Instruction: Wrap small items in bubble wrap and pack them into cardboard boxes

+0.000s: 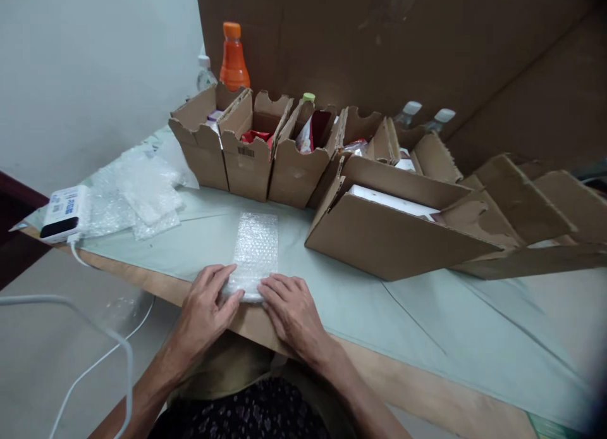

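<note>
Both sets of fingers lie flat and slightly spread, closed around nothing. The left fingers (222,286) and right fingers (276,288) press down on the near end of a bubble sheet (256,244), with the left hand (206,307) and right hand (293,314) almost meeting. The sheet lies lengthwise on the bench (427,312), its near end close to the front edge and its far end pointing at the boxes (249,157).

Only that near end is pinned. The wrap looks light and springy, so uneven pressure could skew it or let it lift. A pull toward the body might drag it over the edge into the lap. I cannot tell whether anything lies under the near end.

The large box (393,240) sits near on the right, so a wide sweep of that arm could knock it. To the left lie loose wrap (142,192) and a white device (64,212) whose cable (97,330) hangs off the edge, where a forearm could snag it.
</note>
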`<state>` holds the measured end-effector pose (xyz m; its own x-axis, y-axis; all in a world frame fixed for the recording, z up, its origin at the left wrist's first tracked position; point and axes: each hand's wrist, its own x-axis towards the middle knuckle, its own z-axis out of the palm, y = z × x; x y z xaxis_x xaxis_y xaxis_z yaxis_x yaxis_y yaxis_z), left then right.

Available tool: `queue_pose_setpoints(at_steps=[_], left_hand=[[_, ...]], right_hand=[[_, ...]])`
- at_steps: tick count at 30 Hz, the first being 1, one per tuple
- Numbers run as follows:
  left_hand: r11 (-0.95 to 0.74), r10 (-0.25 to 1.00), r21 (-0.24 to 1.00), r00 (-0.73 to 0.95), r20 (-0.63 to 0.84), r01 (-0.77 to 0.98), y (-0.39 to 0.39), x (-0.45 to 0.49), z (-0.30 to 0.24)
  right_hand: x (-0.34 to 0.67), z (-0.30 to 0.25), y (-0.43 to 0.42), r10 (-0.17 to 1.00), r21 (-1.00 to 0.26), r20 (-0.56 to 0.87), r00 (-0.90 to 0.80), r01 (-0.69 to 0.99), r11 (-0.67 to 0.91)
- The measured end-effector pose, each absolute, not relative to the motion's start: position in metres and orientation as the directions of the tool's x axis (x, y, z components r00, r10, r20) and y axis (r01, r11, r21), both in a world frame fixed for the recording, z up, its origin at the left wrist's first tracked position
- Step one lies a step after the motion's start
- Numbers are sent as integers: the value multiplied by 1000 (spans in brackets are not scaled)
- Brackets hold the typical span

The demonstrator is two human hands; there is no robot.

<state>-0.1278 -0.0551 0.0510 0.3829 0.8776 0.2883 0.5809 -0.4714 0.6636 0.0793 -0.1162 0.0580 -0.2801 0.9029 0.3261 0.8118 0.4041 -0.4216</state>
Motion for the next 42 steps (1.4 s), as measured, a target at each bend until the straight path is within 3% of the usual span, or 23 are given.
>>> queue_pose_setpoints(at_steps=[4, 7, 10, 12, 16, 20, 24, 29, 33, 35, 37, 40, 42], left_hand=[[-599, 777, 655, 533, 335, 461, -63, -138, 58], [-546, 808, 680, 522, 272, 490, -60, -137, 59], [-474, 857, 695, 464, 223, 541, -49, -128, 54], [-466, 869, 681, 436, 234, 564, -39, -120, 49], [-508, 860, 630, 386, 333, 588, -34, -113, 43], [-613, 781, 633, 484, 395, 473, -48, -121, 51], [-578, 793, 678, 508, 336, 454, -52, -125, 59], [-498, 863, 637, 408, 298, 588, -29, -111, 49], [-455, 890, 631, 309, 335, 628, -23, -109, 43], [-385, 923, 718, 231, 308, 580, -31, -112, 45], [-239, 970, 841, 152, 189, 485, -43, -116, 48], [80, 986, 977, 125, -106, 199, -61, -117, 52], [249, 955, 968, 176, -241, -30, -67, -112, 54]], right_hand=[[81, 61, -119, 943, -583, 279, -179, 749, 315], [83, 63, -123, 963, -642, 251, -99, 727, 243], [84, 64, -123, 930, -547, 366, -34, 800, 245], [85, 66, -120, 911, -448, 403, -85, 850, 277], [84, 68, -110, 933, -347, 262, -247, 878, 330], [85, 70, -108, 942, -431, 250, -223, 846, 314], [89, 72, -114, 963, -550, 226, -150, 796, 253], [89, 72, -111, 932, -374, 339, -130, 890, 260], [87, 71, -93, 924, -250, 236, -301, 900, 356], [88, 69, -80, 931, -265, 192, -310, 897, 353], [90, 68, -70, 946, -345, 177, -271, 883, 318], [90, 73, -71, 968, -499, 174, -181, 832, 244], [86, 79, -82, 974, -593, 157, -164, 773, 226]])
